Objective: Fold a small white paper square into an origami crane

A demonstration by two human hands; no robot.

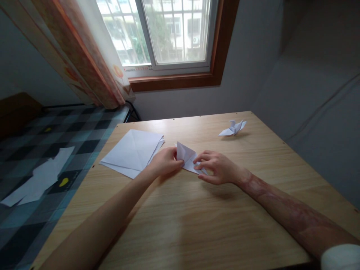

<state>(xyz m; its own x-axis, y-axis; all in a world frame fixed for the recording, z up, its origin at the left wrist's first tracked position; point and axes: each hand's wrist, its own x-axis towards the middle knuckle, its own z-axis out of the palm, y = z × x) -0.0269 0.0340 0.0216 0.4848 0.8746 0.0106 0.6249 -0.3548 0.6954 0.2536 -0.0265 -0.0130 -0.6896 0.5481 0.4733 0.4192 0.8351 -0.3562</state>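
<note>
Crosswise over the wooden table (185, 225), the folded white paper (186, 154) runs lengthwise from my left hand (165, 160), which pinches its left end, to my right hand (217, 167), touching its right end, whether gripping I cannot tell.

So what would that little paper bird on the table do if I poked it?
The paper bird would probably slide easily, since it's just folded paper and the table looks smooth. Its wings might bend if squeezed, because they look thin. It likely won't roll, as its pointed wings stick out.
</note>
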